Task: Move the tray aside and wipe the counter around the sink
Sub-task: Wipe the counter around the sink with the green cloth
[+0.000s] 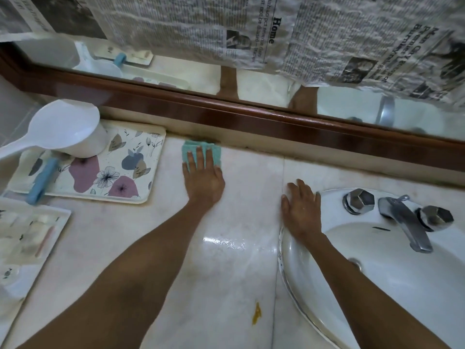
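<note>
My left hand (203, 177) presses flat on a teal cloth (214, 151) at the back of the pale marble counter (226, 260), close to the wooden mirror frame. My right hand (300, 210) rests palm down, fingers spread, on the left rim of the white sink (377, 285); it holds nothing. A floral tray (120, 172) lies at the left, apart from the cloth. On the tray stand a white plastic scoop (65, 129) and a blue-handled tool (41, 182).
A chrome faucet (402, 222) with two knobs sits on the sink's back rim. Another tray with small items (27, 238) is at the far left. A yellow stain (256, 317) marks the near counter. The mirror above carries newspaper (352, 39). A wet sheen shows mid-counter.
</note>
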The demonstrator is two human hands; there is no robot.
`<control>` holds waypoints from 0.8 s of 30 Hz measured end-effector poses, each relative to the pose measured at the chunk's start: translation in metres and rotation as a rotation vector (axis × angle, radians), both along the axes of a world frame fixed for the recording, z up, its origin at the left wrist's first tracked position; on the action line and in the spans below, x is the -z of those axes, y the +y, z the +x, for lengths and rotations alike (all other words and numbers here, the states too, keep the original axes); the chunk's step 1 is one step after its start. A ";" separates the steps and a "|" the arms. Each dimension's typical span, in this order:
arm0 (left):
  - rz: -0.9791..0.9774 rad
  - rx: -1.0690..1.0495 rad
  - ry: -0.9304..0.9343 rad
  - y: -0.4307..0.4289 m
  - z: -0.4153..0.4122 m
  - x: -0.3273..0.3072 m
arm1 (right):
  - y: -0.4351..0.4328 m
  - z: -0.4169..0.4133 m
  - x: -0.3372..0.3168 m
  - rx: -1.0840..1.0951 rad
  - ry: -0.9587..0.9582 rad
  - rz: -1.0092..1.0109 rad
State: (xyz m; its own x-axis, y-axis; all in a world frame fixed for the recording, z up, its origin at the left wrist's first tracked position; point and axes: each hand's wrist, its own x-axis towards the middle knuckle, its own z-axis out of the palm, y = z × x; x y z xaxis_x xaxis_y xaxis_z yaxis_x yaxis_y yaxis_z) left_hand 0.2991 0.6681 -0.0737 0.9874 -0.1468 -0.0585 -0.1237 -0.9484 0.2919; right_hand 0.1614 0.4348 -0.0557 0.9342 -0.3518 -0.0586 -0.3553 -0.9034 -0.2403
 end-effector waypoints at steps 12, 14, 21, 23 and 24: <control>0.117 1.055 -0.084 0.033 -0.099 0.003 | -0.026 -0.028 -0.001 0.072 -0.065 0.142; 0.127 1.031 -0.074 0.020 -0.075 -0.001 | -0.022 -0.029 0.002 0.097 -0.065 0.143; -0.004 0.516 0.014 -0.062 -0.113 0.003 | -0.009 -0.044 0.007 0.144 -0.106 0.140; 0.005 0.627 -0.047 -0.043 -0.153 0.006 | -0.004 -0.048 0.006 0.158 -0.106 0.140; 0.008 0.692 -0.057 -0.027 -0.170 0.007 | -0.002 -0.049 0.004 0.171 -0.108 0.148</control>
